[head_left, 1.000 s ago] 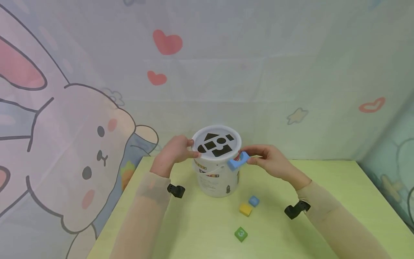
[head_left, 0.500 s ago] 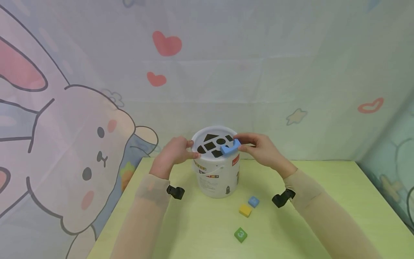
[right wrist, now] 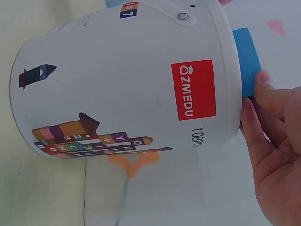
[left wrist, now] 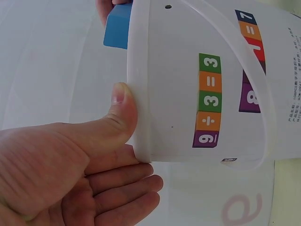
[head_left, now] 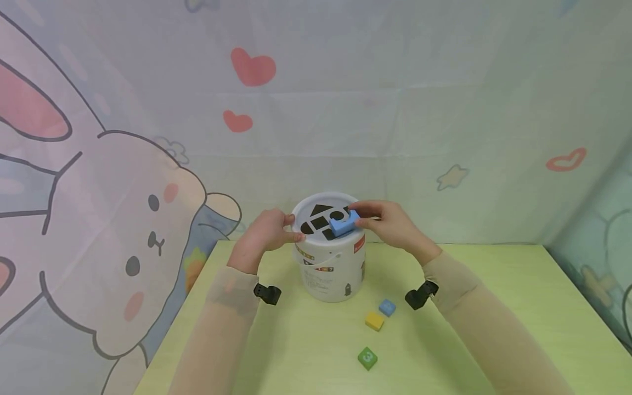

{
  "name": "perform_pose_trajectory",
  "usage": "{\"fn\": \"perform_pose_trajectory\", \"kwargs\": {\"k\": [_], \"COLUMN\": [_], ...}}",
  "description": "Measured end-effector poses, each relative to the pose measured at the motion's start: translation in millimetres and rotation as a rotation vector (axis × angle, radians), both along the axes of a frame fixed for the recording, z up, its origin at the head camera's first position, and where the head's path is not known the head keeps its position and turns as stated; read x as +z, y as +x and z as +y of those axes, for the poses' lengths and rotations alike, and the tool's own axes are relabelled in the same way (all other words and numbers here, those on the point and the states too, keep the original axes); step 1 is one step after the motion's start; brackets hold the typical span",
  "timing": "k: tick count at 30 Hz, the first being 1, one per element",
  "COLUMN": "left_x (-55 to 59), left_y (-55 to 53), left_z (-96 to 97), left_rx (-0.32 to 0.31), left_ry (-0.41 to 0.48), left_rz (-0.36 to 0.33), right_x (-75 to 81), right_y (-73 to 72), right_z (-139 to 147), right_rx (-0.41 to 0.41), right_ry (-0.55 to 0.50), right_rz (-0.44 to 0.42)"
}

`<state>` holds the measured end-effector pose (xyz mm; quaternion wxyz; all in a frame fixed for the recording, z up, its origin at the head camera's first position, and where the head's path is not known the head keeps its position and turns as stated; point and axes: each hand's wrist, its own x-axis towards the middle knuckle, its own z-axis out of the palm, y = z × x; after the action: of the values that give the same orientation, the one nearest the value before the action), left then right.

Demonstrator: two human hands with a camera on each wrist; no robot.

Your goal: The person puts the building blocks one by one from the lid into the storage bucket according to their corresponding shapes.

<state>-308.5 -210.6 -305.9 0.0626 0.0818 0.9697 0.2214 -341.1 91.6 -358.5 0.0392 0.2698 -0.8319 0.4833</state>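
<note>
A white shape-sorter bucket [head_left: 321,280] stands upright at the back of the table, its white lid [head_left: 340,200] cut with dark openings of several shapes. My left hand [head_left: 266,230] holds the lid's left rim with thumb and index finger; the other fingers [left wrist: 127,207] lie loose beside the bucket. In my right hand [head_left: 387,222], thumb and fingers pinch the right end of a blue arch-shaped block [head_left: 343,224]. That block lies right over the lid, overlapping the arch-shaped opening. Its blue side [right wrist: 247,61] shows at the lid's rim in the right wrist view.
On the table [head_left: 296,351] in front of the bucket lie a small blue block [head_left: 387,308], a yellow block [head_left: 374,321] and a green block [head_left: 367,358] marked 3. A printed cloth [head_left: 395,109] hangs close behind. The bucket's handle [head_left: 321,264] hangs down in front.
My right hand has carried the blue arch block from beside the bucket up and left onto the lid, and the block has turned over. My left hand stays at the rim.
</note>
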Motion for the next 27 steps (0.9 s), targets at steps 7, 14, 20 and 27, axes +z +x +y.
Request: {"fn": "perform_pose_trajectory", "kwargs": {"k": [7,14,20,27], "left_x": [-0.2,1.8,2.7,-0.8], "left_y": [-0.5,-0.5,-1.2,-0.9], "left_z": [0.0,1.4,2.5,1.2], "left_rx": [-0.009,-0.01,-0.015,0.0], "left_ry": [-0.013,-0.024,-0.031,-0.013], "left_rz": [0.002,0.007,0.008,0.002], "right_x": [4.2,7.0,5.4,7.6], "right_y": [-3.6,-6.2,-7.1,-4.4], "right_z": [-4.4,-5.9,-8.0,-13.7], "right_rx": [0.035,0.025,0.024,0.042], "right_ry": [0.05,0.087,0.125,0.185], "right_rz": [-0.002,0.002,0.037,0.054]}}
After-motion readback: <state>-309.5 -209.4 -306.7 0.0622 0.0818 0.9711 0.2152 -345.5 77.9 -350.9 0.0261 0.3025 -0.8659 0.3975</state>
